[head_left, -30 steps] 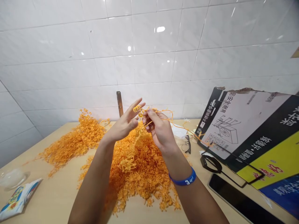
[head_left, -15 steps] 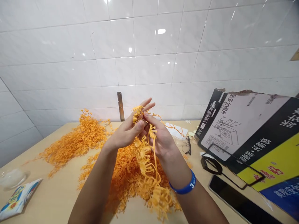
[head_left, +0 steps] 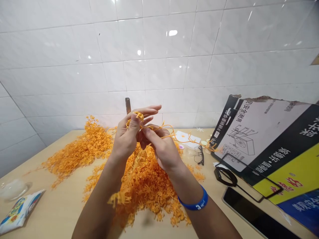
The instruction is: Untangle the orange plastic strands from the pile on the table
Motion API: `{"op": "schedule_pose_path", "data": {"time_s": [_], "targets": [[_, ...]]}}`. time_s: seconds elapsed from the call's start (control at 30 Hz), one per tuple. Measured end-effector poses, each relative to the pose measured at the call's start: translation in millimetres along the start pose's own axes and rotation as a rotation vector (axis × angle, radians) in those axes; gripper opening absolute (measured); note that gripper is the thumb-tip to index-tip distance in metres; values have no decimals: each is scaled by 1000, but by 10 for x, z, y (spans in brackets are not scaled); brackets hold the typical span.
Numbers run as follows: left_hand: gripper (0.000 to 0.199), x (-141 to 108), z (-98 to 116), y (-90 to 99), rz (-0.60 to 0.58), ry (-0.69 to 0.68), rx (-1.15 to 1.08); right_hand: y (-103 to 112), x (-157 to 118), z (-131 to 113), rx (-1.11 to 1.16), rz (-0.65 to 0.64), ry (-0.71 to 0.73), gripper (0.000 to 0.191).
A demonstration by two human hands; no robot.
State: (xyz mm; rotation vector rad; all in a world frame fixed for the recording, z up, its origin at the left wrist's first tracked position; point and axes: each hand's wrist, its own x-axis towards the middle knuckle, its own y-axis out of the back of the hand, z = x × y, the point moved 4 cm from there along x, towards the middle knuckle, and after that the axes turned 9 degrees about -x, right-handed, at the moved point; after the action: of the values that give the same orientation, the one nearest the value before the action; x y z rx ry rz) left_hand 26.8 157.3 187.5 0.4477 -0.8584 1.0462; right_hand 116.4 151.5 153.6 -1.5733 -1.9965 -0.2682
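Observation:
My left hand (head_left: 126, 136) pinches an orange plastic strand (head_left: 139, 116) under its thumb, the other fingers stretched out to the right. Close beside it, my right hand (head_left: 164, 149) has thumb and fingers pressed together on the strand's thin stems, which trail out past its knuckles to the right. A length of clustered pieces hangs down below my left hand. Both hands are over a large heap of orange plastic flower-like pieces (head_left: 152, 186). Where the fingers meet, the exact grip is partly hidden.
A second orange heap (head_left: 82, 149) spreads at the left. Also on the table (head_left: 62, 209) are a white packet (head_left: 21, 210), glasses (head_left: 200, 155), and a phone (head_left: 254, 212). A printed cardboard box (head_left: 269, 139) and black wire frame (head_left: 249, 192) occupy the right; a tiled wall (head_left: 154, 73) stands behind.
The hanging clusters have swung from below my right hand to below my left. Thin stems now reach further right, and my left hand has shifted slightly left with its thumb raised.

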Motion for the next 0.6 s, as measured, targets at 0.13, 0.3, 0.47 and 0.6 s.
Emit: {"op": "schedule_pose_path", "data": {"time_s": [0.13,0.3,0.47,0.6], "targets": [[36,-2,32,19,9,110,11,56,10,-69,-222,-36,74,25],[32,-26,8,-47,-93,251,-29,65,-19,-92,-342,-85,156,34],[33,-41,-75,-73,-77,334,-190,40,-76,-130,-373,-163,286,40],[35,26,-159,158,127,451,-229,-37,-125,-152,-308,-355,304,40]]}}
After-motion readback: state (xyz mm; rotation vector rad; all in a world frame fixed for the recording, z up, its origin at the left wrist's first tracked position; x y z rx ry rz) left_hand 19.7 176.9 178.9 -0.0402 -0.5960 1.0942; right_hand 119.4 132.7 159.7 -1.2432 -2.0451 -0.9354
